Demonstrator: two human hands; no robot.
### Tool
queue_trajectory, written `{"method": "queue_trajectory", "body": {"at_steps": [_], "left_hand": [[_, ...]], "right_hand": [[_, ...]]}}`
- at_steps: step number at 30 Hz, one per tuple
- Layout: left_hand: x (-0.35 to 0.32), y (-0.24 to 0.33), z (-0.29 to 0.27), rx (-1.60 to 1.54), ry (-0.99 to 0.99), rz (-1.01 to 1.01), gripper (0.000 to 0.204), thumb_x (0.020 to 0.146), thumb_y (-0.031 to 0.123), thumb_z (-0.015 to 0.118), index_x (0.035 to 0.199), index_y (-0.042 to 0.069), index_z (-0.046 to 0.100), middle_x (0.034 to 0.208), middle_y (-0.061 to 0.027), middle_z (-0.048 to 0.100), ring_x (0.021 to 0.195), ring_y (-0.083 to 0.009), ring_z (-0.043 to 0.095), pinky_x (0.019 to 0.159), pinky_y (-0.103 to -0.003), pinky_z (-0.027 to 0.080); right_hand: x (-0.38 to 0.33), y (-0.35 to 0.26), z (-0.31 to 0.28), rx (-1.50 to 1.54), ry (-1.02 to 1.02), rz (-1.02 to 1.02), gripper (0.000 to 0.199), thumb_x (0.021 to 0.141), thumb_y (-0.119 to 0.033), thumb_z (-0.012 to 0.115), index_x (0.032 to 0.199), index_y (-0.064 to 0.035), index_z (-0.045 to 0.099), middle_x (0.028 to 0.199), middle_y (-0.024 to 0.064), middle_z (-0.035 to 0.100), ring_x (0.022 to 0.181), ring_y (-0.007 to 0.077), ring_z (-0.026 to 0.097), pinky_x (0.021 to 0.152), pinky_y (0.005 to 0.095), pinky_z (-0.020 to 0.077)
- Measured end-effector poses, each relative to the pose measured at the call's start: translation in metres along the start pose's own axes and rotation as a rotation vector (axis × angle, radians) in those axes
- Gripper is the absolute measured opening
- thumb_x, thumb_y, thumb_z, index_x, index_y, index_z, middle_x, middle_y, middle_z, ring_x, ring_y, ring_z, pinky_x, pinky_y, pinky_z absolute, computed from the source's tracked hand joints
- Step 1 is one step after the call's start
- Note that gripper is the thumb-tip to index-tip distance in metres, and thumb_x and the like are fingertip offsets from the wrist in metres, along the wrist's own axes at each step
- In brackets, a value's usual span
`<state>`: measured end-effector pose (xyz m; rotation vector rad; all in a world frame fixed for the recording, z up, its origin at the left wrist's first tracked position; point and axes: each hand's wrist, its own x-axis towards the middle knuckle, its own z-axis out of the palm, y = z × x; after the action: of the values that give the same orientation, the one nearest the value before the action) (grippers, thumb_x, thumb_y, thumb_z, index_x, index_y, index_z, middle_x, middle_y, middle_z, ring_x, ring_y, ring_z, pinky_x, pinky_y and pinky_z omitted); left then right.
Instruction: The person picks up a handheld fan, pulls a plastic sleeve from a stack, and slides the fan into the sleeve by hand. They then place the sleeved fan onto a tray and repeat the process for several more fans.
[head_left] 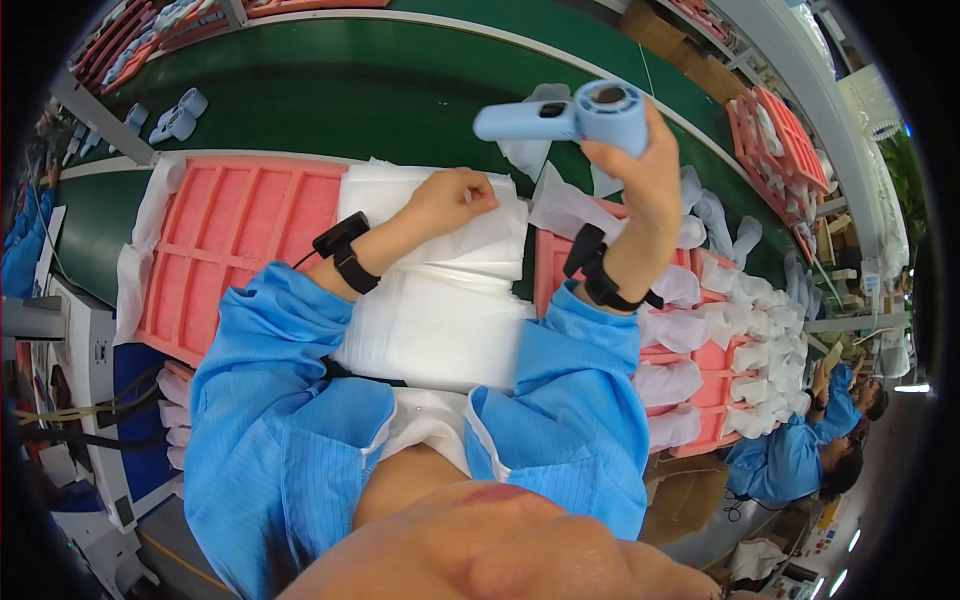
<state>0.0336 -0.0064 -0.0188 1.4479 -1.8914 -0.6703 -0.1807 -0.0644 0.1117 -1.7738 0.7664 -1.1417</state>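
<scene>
Our right grip (650,168) clasps the fan (568,122); we should hold it steady. Lower left, our left grip (450,200), closure unclear, overlies white sheets (455,335).

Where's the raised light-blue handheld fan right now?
In the head view, the light-blue fan is in the right hand, upper right of centre, seen against the green belt beyond the white sheets.

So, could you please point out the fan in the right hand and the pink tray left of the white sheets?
Handheld fan (564,125), head view: the handle, near the round end.
Pink tray (236,243), head view: its divided inside.
</scene>
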Motion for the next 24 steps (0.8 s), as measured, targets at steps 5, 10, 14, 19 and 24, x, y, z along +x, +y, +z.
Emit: {"method": "queue_trajectory", "body": {"at_steps": [5,10,14,19,24], "left_hand": [[-0.001,0.003,-0.038,-0.533,-0.012,-0.042,0.013,0.085,0.017,0.066,0.083,0.005,0.063,0.074,0.0036,0.059,0.064,-0.0055,0.049,0.055,-0.02,0.037],[-0.014,0.018,-0.069,-0.789,0.074,-0.087,0.012,0.089,0.018,0.063,0.087,0.006,0.062,0.075,0.0057,0.056,0.068,-0.0027,0.048,0.061,-0.018,0.037],[-0.018,0.025,-0.076,-0.897,0.29,-0.024,0.011,0.091,0.017,0.059,0.093,0.006,0.06,0.079,0.004,0.057,0.07,-0.0039,0.049,0.065,-0.018,0.039],[-0.016,0.024,-0.096,-1.222,0.455,-0.033,0.013,0.094,0.016,0.053,0.1,0.006,0.058,0.086,0.0021,0.058,0.073,-0.0067,0.05,0.07,-0.021,0.041],[-0.023,0.034,-0.096,-1.187,0.441,0.047,0.011,0.09,0.007,0.055,0.1,0.005,0.061,0.085,-0.0014,0.06,0.074,-0.0104,0.053,0.068,-0.025,0.044]], "right_hand": [[-0.015,-0.017,-0.019,-0.075,0.02,0.02,0.059,0.059,-0.012,0.074,0.113,0.0014,0.055,0.098,0.0049,0.06,0.087,0.0147,0.058,0.08,0.0277,0.0453],[-0.006,-0.011,0.005,-0.149,-0.161,0.043,0.059,0.058,-0.012,0.073,0.112,-0.0002,0.055,0.099,0.0047,0.06,0.089,0.0144,0.057,0.081,0.0286,0.0453],[0.003,0.0,0.059,-0.162,-0.307,-0.049,0.057,0.059,-0.01,0.073,0.113,-0.0029,0.055,0.099,0.0057,0.06,0.09,0.0163,0.057,0.081,0.0282,0.0451],[0.006,0.016,0.108,-0.322,-0.197,-0.453,0.062,0.06,-0.002,0.073,0.119,-0.004,0.053,0.103,0.0117,0.056,0.093,0.0262,0.057,0.08,0.0317,0.0468],[-0.001,0.023,0.123,-0.496,-0.085,-0.466,0.076,0.059,0.003,0.073,0.129,-0.0046,0.046,0.108,0.0163,0.05,0.095,0.0328,0.055,0.077,0.0355,0.0481]]}}
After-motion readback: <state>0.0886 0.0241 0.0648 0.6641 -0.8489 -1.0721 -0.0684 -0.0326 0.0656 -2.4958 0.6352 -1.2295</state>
